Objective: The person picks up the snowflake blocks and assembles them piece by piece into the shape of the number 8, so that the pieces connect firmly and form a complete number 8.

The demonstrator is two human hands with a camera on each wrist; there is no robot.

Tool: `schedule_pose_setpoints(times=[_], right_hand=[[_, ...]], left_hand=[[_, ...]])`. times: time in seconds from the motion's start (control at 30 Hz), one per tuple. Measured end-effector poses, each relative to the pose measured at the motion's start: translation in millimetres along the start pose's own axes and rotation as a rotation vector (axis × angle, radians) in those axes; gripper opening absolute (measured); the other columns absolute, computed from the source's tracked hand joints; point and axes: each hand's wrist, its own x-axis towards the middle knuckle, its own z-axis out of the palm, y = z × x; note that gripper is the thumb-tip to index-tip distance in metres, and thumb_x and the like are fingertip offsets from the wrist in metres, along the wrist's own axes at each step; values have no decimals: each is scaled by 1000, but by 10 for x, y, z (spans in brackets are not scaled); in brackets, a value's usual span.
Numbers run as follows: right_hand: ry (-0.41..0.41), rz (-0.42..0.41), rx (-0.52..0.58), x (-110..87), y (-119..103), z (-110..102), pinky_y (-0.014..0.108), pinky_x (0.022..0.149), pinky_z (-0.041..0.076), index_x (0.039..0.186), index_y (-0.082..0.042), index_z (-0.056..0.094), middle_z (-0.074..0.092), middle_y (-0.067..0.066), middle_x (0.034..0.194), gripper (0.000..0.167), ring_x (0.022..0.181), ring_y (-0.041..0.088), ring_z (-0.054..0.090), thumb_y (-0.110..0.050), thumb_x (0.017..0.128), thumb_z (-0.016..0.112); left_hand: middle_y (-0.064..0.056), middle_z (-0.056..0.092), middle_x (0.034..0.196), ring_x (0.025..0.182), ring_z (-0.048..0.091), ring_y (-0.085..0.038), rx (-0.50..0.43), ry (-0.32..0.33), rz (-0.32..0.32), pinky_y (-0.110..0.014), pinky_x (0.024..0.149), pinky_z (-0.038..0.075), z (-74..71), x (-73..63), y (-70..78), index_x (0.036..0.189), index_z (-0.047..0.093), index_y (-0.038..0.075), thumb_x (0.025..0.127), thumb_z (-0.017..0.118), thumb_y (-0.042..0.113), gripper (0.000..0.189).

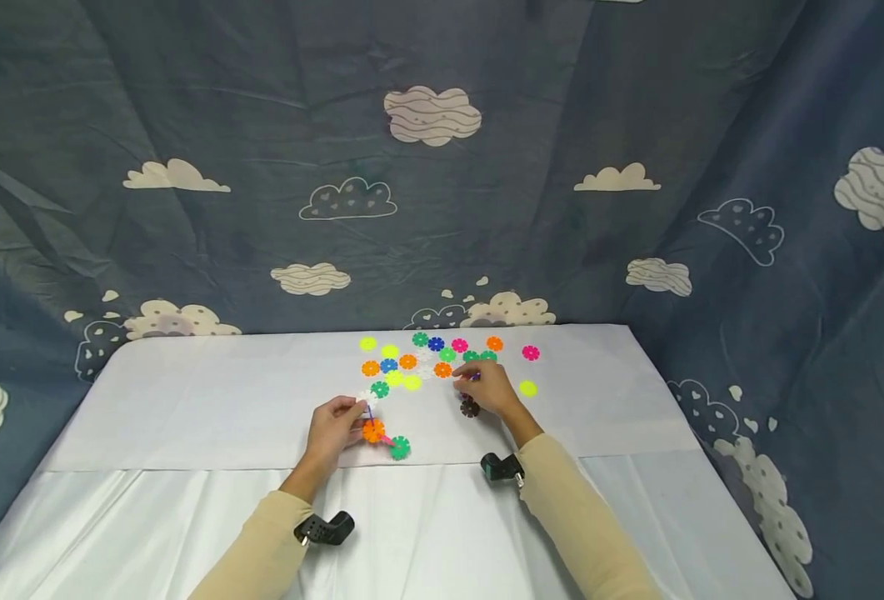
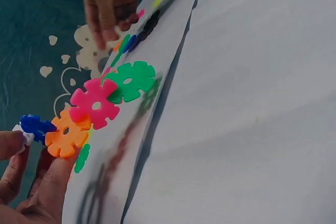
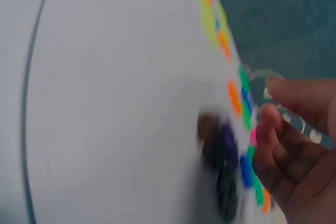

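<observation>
My left hand (image 1: 331, 427) pinches the white end of a chain of interlocking plastic snowflake discs. Along the chain in the left wrist view come a blue disc (image 2: 35, 127), an orange disc (image 2: 67, 136), a pink disc (image 2: 90, 97) and a green disc (image 2: 137, 81). The chain hangs over the near part of the white table. My right hand (image 1: 491, 388) is over the loose discs, palm down, its thumb and fingers apart and nothing between them in the right wrist view. Beside it lie dark discs, a black disc (image 1: 470, 408) among them.
Loose discs of several colours spread over the back of the white-covered table (image 1: 209, 408), among them a yellow disc (image 1: 527, 388) and a pink disc (image 1: 531, 353) at the right. A dark curtain (image 1: 486, 208) with cloud prints hangs behind the table.
</observation>
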Motion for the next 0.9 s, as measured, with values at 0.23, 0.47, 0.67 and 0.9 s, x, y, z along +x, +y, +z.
schedule_pose_setpoints(times=[0.23,0.47,0.67,0.9], right_hand=[[-22,97,-138,48,215,-20,28,72,54,102,-2,71,65,5,83,18,74,17,58,-11,86,72],[-41,122,-176,80,228,-31,28,74,53,100,-3,68,62,5,86,18,78,18,56,-12,86,73],[-51,97,-167,66,209,-37,33,81,52,102,-3,63,61,6,89,24,83,21,56,-11,83,76],[-34,45,-127,52,228,-23,35,81,52,102,-5,62,60,7,86,24,81,22,55,-7,82,76]], left_hand=[[-9,66,93,72,59,-10,16,5,-16,-22,62,54,-18,33,-58,110,59,-6,95,61,13,24],[-4,68,87,71,61,-9,-17,6,-5,-22,60,54,-15,74,-64,110,58,-4,95,62,11,22],[-5,69,86,73,63,-10,-30,15,-1,-22,62,55,-30,57,-46,107,58,-5,94,62,11,20],[-14,70,93,75,68,-13,-59,25,-6,-27,71,57,-60,39,-40,105,59,-8,93,63,8,20]])
